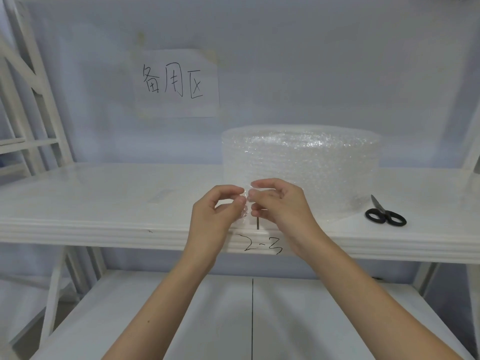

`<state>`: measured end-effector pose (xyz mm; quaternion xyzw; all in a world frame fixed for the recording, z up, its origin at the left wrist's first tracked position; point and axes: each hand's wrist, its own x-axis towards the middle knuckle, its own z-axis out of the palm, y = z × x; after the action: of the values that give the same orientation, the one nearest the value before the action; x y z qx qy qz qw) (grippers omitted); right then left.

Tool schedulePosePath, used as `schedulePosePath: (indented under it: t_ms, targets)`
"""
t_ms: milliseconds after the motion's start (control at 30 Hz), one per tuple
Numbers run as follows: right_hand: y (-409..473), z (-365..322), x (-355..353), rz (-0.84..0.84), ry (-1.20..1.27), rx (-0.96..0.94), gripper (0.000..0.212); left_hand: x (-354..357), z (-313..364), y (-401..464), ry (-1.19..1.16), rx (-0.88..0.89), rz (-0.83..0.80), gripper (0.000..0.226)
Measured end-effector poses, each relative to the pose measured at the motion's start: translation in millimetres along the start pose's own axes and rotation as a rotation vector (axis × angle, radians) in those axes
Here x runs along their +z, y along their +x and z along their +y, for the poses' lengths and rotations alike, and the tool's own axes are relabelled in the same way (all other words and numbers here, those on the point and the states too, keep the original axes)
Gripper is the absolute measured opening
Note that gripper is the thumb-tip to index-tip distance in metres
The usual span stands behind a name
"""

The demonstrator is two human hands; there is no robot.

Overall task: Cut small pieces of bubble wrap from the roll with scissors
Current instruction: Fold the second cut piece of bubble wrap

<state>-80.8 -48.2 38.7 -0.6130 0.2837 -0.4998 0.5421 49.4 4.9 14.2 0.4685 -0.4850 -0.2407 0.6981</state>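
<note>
A large clear bubble wrap roll (306, 165) stands upright on the white shelf (104, 203), right of centre. In front of its lower left side, my left hand (215, 216) and my right hand (278, 206) meet fingertip to fingertip. Both pinch a small bit of bubble wrap (245, 210) at the roll's loose edge. Black-handled scissors (384, 214) lie flat on the shelf to the right of the roll, blades pointing away, untouched by either hand.
A paper sign with handwritten characters (176, 83) is taped to the back wall. The shelf's front edge carries a handwritten label "2-3" (262, 246). A lower shelf (181, 320) lies beneath my forearms. White rack posts (33, 87) stand at the left.
</note>
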Motion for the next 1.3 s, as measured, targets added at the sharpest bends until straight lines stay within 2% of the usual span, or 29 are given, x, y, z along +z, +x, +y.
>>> schedulePosePath:
  t_ms: [200,467,733,967,1167,1300]
  targets:
    - [16,5,13,0.026,-0.005,-0.026,0.015,-18,-6,6,-0.001,-0.050,-0.011,0.023]
    - [45,21,52,0.012,-0.011,-0.056,0.016,-58,-3,25,0.047,-0.141,0.046,0.023]
    - [97,37,93,-0.066,0.142,0.086,0.020,-99,-6,64,0.217,-0.158,0.100,0.022]
    - [129,57,124,-0.067,-0.132,0.113,0.022,-111,-20,69,0.147,-0.079,0.348,0.016]
    - [135,74,127,-0.115,-0.521,-0.007,0.022,-112,-18,69,0.125,-0.095,0.354,0.022]
    - [128,71,124,-0.116,-0.689,-0.082,0.032,-112,-18,69,0.132,-0.100,0.347,0.023]
